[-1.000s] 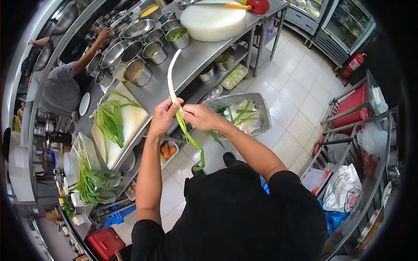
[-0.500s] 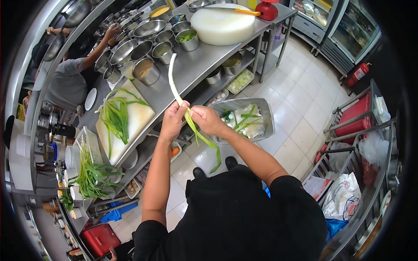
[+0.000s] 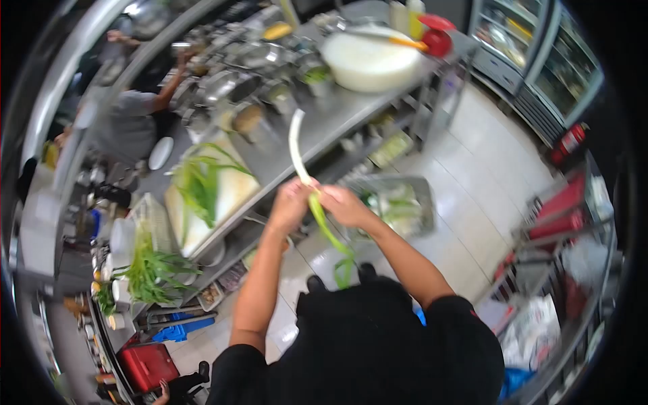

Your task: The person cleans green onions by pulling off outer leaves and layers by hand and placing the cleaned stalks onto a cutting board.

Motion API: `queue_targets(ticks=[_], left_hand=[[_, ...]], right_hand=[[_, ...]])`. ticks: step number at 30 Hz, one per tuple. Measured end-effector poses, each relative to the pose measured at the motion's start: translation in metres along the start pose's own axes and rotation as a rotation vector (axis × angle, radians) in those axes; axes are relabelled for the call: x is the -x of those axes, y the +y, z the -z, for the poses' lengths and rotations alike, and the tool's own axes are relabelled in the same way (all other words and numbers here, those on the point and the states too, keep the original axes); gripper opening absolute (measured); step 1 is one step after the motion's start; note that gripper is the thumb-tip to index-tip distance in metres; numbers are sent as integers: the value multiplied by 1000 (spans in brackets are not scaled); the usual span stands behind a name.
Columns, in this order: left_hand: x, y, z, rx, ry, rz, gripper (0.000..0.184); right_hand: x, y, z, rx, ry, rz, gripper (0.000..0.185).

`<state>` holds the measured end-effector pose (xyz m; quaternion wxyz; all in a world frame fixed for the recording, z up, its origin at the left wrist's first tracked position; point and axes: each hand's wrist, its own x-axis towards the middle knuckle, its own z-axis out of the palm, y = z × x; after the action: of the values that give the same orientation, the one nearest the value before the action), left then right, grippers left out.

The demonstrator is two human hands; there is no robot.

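A long green onion point(image 3: 295, 145) is held out in front of my body, its white end pointing up and its green leaves hanging down. My left hand point(image 3: 293, 202) grips it at the middle of the stalk. Right beside it, my right hand point(image 3: 343, 204) has its fingers closed on the same stalk. Cut green onion leaves point(image 3: 200, 189) lie on a white cutting board point(image 3: 233, 185) to the left. Below my right hand, on the floor, stands a grey bin point(image 3: 424, 223) with whitish and green scraps inside. Motion blurs the finger details.
Several metal pots point(image 3: 250, 125) crowd the steel counter point(image 3: 324, 128), alongside a thick round white chopping block point(image 3: 371, 61) with an orange-handled knife point(image 3: 398, 42). A basket point(image 3: 152, 219) holds more green onions. Another person point(image 3: 128, 121) works across the counter. A rack point(image 3: 540, 270) stands at right.
The view has shifted, so the counter appears lower and farther right. Both hands stay together on the green onion, and its leaf end now hangs more curled. The picture is blurrier.
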<state>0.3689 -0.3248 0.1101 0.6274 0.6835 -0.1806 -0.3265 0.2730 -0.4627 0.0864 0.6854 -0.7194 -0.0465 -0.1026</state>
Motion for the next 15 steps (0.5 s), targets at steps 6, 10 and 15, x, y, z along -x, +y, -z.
queue_targets(ticks=[6, 10, 15], left_hand=[[-6, -22, 9, -378, 67, -405, 17], [4, -11, 10, -208, -1, -153, 20], [-11, -32, 3, -86, 147, -289, 20]], right_hand=[[-10, 8, -10, 425, 103, 62, 28], [-10, 4, -11, 418, 84, -31, 22], [-16, 11, -27, 239, 277, 29, 21]])
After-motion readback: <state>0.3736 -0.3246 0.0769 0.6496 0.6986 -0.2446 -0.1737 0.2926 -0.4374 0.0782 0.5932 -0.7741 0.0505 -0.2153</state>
